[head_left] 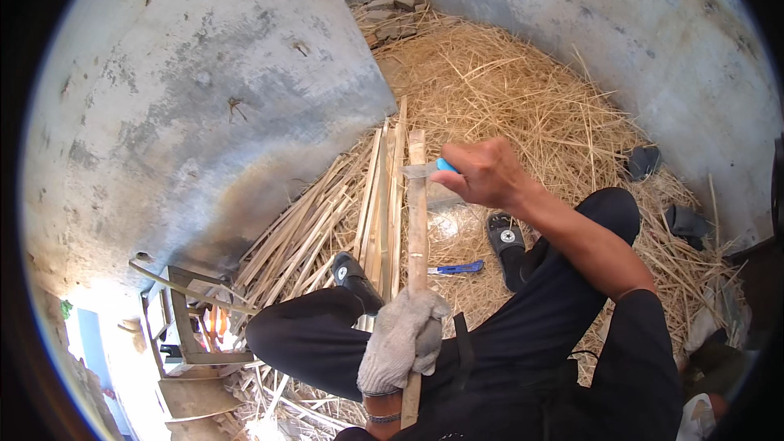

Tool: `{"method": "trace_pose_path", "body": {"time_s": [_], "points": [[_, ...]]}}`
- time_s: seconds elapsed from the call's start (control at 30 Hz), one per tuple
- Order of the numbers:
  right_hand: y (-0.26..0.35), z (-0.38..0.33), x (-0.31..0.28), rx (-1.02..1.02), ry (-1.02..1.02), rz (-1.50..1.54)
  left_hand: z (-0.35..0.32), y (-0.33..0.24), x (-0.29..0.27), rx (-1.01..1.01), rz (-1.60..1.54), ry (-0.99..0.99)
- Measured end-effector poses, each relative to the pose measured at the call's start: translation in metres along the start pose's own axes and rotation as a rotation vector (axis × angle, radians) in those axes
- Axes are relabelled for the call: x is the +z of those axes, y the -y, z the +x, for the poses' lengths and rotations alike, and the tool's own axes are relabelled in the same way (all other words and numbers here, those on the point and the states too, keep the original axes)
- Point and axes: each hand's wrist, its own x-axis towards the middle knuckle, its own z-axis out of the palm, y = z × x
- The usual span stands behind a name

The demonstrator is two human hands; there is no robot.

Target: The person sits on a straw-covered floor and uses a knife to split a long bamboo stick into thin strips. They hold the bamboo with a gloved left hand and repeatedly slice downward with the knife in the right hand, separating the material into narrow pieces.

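Knit-gloved hand [404,335] around flat bamboo [417,237]

The gloved left grip [404,336] hides part of the bamboo strip [417,224].

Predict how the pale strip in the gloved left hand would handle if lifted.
The pale strip is probably fairly stiff, since it runs nearly straight beyond the left hand. It looks light for its length, being so narrow.

between the strip [417,233] and right shoe [507,238] is room, partly blocked by a blue cutter [459,268].
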Motion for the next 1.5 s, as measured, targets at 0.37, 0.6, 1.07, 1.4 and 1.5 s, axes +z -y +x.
{"method": "trace_pose_path", "body": {"time_s": [0.37, 0.6, 1.07, 1.4, 1.5], "points": [[-0.029, -0.001, -0.028, 0.269, -0.108, 0.008, -0.005, 0.011, -0.021, 0.08, -0.13, 0.054], [0.014, -0.006, -0.008, 0.017, 0.069, 0.199, -0.007, 0.004, -0.007, -0.004, -0.063, 0.08], [-0.083, 0.023, -0.044, 0.739, -0.079, -0.266, -0.001, 0.009, -0.022, -0.007, -0.112, 0.059], [0.032, 0.004, -0.018, 0.061, 0.201, 0.149, 0.022, 0.021, -0.023, 0.015, -0.517, 0.334], [0.029, 0.001, -0.013, 0.056, 0.182, 0.105, 0.026, 0.025, -0.02, 0.042, -0.488, 0.354]]}}
